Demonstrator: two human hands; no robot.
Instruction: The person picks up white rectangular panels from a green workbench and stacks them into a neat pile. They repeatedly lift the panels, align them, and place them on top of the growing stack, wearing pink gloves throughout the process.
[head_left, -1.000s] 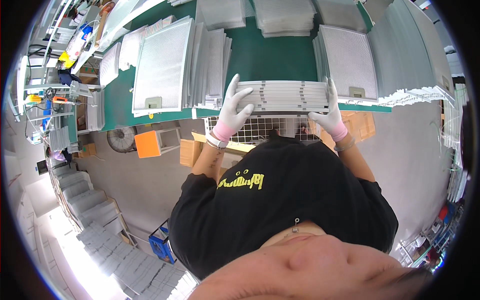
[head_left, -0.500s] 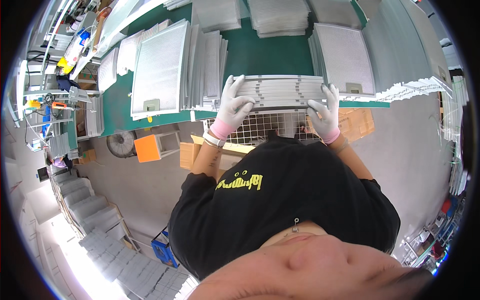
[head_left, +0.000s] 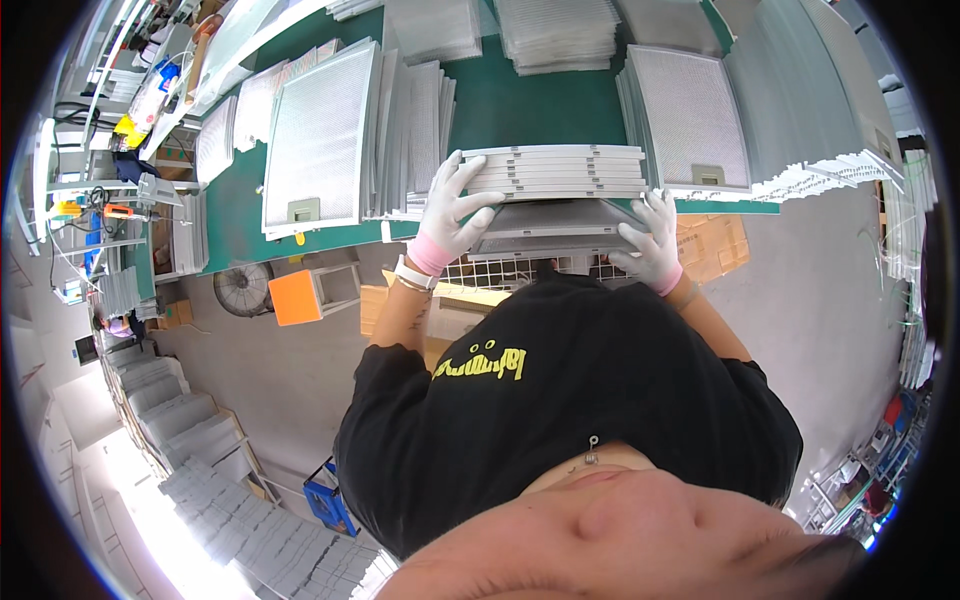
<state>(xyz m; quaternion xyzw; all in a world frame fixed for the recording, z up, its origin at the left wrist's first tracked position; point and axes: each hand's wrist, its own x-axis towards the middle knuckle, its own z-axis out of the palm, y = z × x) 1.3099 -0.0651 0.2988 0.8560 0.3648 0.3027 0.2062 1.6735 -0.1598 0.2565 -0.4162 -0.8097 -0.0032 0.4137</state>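
A row of thin metal-framed mesh filter panels [head_left: 560, 170] stands on edge at the front of the green table, their pale top edges toward me. Against its near side, a couple of grey mesh panels [head_left: 558, 216] lean toward my body. My left hand [head_left: 450, 208], in a white glove with a pink cuff, grips the left end, fingers along the row and thumb by the leaning panels. At the opposite end, my gloved right hand [head_left: 652, 240] has its fingers bent around the right corner of the leaning panels. Its exact contact is partly hidden.
Stacks of mesh panels flank the row, at left [head_left: 325, 140] and right [head_left: 690, 120]; another stack [head_left: 557, 35] lies at the back. A white wire grid [head_left: 462, 272] and cardboard boxes [head_left: 712, 248] are below the table edge. An orange-topped stool [head_left: 297, 297] stands left.
The near panels have tipped away from the row toward me, showing their mesh faces. My right hand has moved down with them; my left hand has shifted slightly left.
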